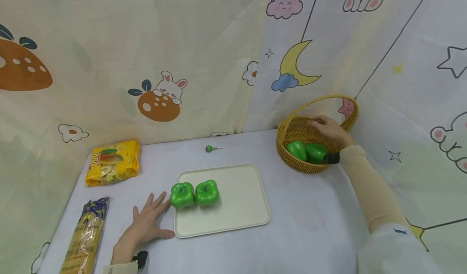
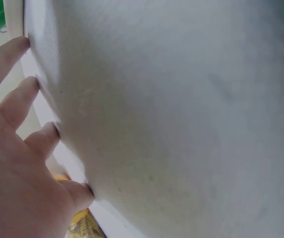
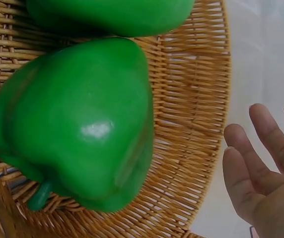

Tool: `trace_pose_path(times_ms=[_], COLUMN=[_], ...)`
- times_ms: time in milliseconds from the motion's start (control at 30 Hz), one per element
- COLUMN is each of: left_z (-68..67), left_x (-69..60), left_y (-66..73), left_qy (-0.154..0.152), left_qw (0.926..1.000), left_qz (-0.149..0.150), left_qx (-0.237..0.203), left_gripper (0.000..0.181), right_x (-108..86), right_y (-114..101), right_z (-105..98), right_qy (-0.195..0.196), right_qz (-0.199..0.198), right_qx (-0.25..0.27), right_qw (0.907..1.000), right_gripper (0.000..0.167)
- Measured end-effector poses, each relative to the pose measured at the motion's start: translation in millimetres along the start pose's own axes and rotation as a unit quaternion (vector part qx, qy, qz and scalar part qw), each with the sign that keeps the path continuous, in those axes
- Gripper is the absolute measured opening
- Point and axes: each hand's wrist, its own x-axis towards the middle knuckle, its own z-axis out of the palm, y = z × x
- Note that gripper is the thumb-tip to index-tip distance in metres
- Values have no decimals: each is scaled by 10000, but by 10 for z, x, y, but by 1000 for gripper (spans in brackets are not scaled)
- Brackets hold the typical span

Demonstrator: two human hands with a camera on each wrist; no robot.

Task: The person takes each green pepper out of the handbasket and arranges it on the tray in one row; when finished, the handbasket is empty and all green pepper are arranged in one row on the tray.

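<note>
Two green peppers (image 1: 182, 195) (image 1: 207, 192) stand side by side at the left of a cream tray (image 1: 240, 201). Spread fingers of my left hand (image 1: 147, 221) (image 2: 18, 148) rest on the cloth at the tray's left edge, near the left pepper. At the back right, a wicker basket (image 1: 300, 167) (image 3: 191, 99) holds two more green peppers (image 1: 296, 150) (image 1: 315, 153) (image 3: 82, 119). My right hand (image 1: 330, 130) (image 3: 271, 173) is over the basket's far right side, fingers relaxed and holding nothing; in the right wrist view it is apart from the peppers.
A yellow snack bag (image 1: 114, 162) lies at the back left, and a long pasta packet (image 1: 85, 237) lies in front of it. Behind the tray is a small lollipop (image 1: 209, 148). The basket's handle (image 1: 321, 99) arches upward. Printed cloth hangs behind and at the sides.
</note>
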Motion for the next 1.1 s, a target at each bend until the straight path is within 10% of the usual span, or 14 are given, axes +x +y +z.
trace_pose_path(times_ms=[533,1100], left_z=[-14,5], left_x=[9,7], left_y=[-1,-4], left_qy=[1,2], left_qw=[10000,10000], left_qz=[-12,-51], left_qx=[97,76], left_gripper=[119,119], right_x=[185,262], right_y=[293,153], right_z=[59,223], right_qy=[-807,-1271], right_qz=[156,-349], right_qx=[68,156], right_qw=[9966,9912], right_gripper=[88,66])
